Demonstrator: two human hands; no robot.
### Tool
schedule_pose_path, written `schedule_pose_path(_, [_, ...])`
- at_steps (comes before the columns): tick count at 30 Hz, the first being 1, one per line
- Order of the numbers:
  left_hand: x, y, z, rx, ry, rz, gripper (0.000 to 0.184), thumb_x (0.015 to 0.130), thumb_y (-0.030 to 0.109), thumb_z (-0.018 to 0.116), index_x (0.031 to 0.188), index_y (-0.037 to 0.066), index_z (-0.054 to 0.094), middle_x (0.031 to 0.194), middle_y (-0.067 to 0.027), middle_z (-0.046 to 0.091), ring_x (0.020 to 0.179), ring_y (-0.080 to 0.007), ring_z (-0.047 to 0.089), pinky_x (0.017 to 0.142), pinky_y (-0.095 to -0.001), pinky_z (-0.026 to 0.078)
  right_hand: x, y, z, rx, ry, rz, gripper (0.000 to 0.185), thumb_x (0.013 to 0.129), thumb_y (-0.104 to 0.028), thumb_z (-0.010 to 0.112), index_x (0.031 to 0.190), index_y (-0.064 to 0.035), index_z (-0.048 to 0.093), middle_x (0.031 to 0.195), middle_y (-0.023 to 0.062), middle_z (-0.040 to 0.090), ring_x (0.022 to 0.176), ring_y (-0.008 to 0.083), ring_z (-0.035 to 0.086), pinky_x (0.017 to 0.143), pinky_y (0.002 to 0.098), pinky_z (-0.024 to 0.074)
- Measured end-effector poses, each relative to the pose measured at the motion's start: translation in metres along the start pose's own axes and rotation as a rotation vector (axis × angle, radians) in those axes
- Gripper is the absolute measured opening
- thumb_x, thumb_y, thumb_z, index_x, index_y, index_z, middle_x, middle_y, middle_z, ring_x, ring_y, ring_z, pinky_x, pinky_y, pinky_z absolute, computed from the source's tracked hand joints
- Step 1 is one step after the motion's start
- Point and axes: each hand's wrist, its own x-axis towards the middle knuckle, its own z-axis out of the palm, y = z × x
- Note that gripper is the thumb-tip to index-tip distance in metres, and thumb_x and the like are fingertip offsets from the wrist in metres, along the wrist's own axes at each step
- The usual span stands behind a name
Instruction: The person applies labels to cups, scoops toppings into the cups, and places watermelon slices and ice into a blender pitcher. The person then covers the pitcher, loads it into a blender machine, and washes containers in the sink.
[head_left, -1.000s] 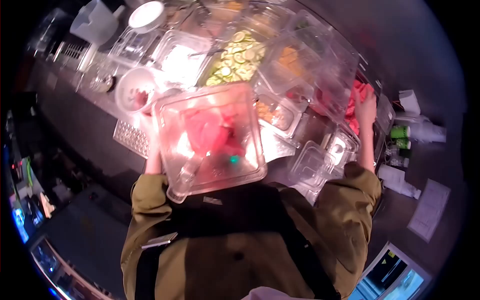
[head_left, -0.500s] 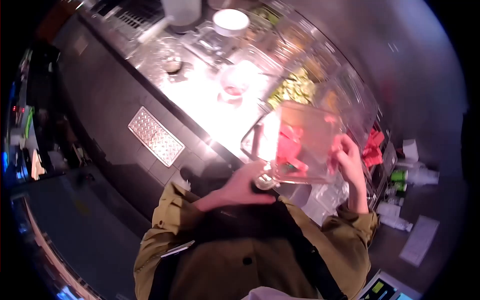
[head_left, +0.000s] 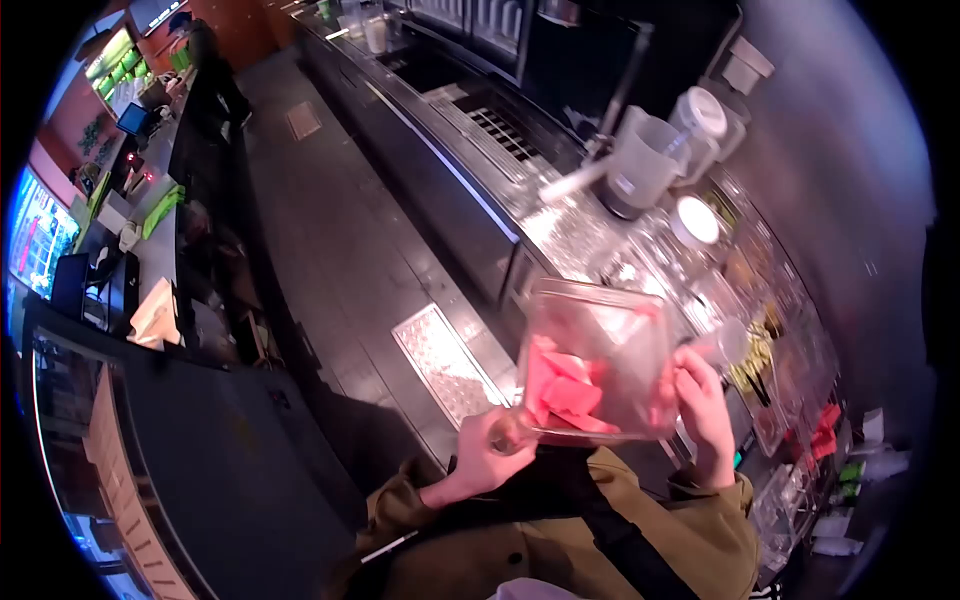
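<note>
A clear square container point(head_left: 625, 350) with red pieces point(head_left: 568, 388) inside is held up in front of my body, tilted. My left hand point(head_left: 492, 452) is closed at its lower left corner, fingers curled around the edge. On the right side, my right hand point(head_left: 700, 408) grips the wall with bent fingers. Beyond the container, sliced green pieces point(head_left: 757, 362) lie in a tray on the counter. Another bit of red material point(head_left: 825, 432) is at the far right.
A metal counter point(head_left: 575, 235) carries a translucent jug point(head_left: 645, 160) and a white-lidded tub point(head_left: 695, 222). A metal plate point(head_left: 445, 360) is on the dark floor. A person point(head_left: 208, 70) stands far off at the upper left. A dark cabinet top point(head_left: 240, 450) is at lower left.
The view has swung left, showing more floor and the long counter. My right hand has come from the red material at the right to the container, now held by both hands.
</note>
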Motion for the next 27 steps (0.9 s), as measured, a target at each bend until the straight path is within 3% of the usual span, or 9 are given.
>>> schedule_pose_path(2, [0.034,0.003,-0.047,-0.055,0.192,0.034,0.015,0.063,0.003,0.066,0.07,0.004,0.052,0.064,-0.0014,0.055,0.059,-0.0093,0.052,0.054,-0.0231,0.041,0.066,-0.006,0.044,0.139,-0.241,0.04,0.037,0.086,-0.034,0.05,0.101,-0.0008,0.046,0.075,0.0076,0.055,0.058,0.0136,0.055,0.049,0.0235,0.0443])
schedule_pose_path(5, [0.104,-0.018,-0.117,-0.246,0.412,0.084,0.014,0.064,-0.001,0.064,0.07,0.004,0.053,0.072,-0.0012,0.056,0.065,-0.0097,0.052,0.06,-0.0227,0.041,0.174,0.004,0.091,0.117,-0.297,0.116,0.026,0.089,-0.027,0.047,0.098,-0.0031,0.049,0.076,0.0061,0.055,0.059,0.0122,0.055,0.051,0.0206,0.0422])
schedule_pose_path(6, [0.132,-0.031,-0.138,-0.214,0.646,0.131,0.013,0.063,-0.001,0.063,0.07,0.002,0.052,0.071,-0.0017,0.055,0.065,-0.0097,0.05,0.062,-0.0227,0.04,0.215,0.01,0.1,0.08,-0.316,0.105,0.026,0.089,-0.027,0.046,0.099,-0.0034,0.049,0.076,0.0066,0.055,0.059,0.0126,0.055,0.051,0.021,0.0427])
schedule_pose_path(7, [0.162,-0.028,-0.172,-0.179,0.548,0.092,0.012,0.064,-0.001,0.061,0.069,0.002,0.05,0.068,0.0004,0.051,0.066,-0.0087,0.048,0.062,-0.0227,0.039,0.258,0.013,0.109,0.046,-0.314,0.103,0.026,0.089,-0.026,0.047,0.1,-0.0027,0.05,0.076,0.0076,0.056,0.058,0.0136,0.057,0.05,0.022,0.0444])
schedule_pose_path(11, [0.312,0.01,-0.267,-0.188,0.772,0.107,0.016,0.062,-0.002,0.058,0.072,0.004,0.049,0.066,0.0026,0.046,0.058,-0.0064,0.044,0.053,-0.0189,0.036,0.468,0.014,0.145,0.042,-0.335,0.114,0.022,0.086,-0.019,0.049,0.098,-0.0016,0.054,0.072,0.0058,0.057,0.058,0.012,0.056,0.051,0.0223,0.0443])
schedule_pose_path(17, [0.518,0.029,-0.421,-0.033,0.988,0.409,0.013,0.065,-0.004,0.054,0.077,0.001,0.053,0.065,0.0025,0.049,0.057,-0.0065,0.044,0.052,-0.0197,0.035,0.739,0.012,0.21,-0.1,-0.304,-0.031,0.02,0.083,-0.011,0.043,0.095,-0.0018,0.055,0.072,0.0068,0.057,0.058,0.0114,0.054,0.052,0.0233,0.0451])
schedule_pose_path(21, [0.658,0.022,-0.535,0.011,0.991,0.514,0.012,0.067,-0.004,0.053,0.079,-0.001,0.054,0.065,-0.0011,0.05,0.056,-0.0087,0.047,0.054,-0.0193,0.037,0.934,0.015,0.262,-0.185,-0.189,0.107,0.023,0.079,-0.009,0.044,0.096,-0.0035,0.058,0.074,0.0047,0.058,0.06,0.0112,0.054,0.053,0.0236,0.0457])
schedule_pose_path(25, [0.834,0.005,-0.644,0.144,0.918,0.561,0.009,0.066,-0.002,0.055,0.075,0.0,0.054,0.064,-0.001,0.049,0.053,-0.009,0.043,0.05,-0.0204,0.035,1.153,0.091,0.314,-0.715,0.067,-0.264,0.022,0.075,-0.013,0.049,0.088,-0.0004,0.061,0.079,0.0184,0.062,0.072,0.0252,0.062,0.064,0.0327,0.0497])
schedule_pose_path(27, [0.922,-0.006,-0.683,0.084,0.931,0.456,0.005,0.067,0.001,0.056,0.067,0.002,0.051,0.062,-0.0016,0.049,0.053,-0.0097,0.043,0.052,-0.0209,0.034,1.231,0.148,0.335,-0.865,0.046,-0.125,0.023,0.072,-0.014,0.049,0.083,0.002,0.062,0.085,0.0229,0.06,0.083,0.0322,0.06,0.073,0.0385,0.0483])
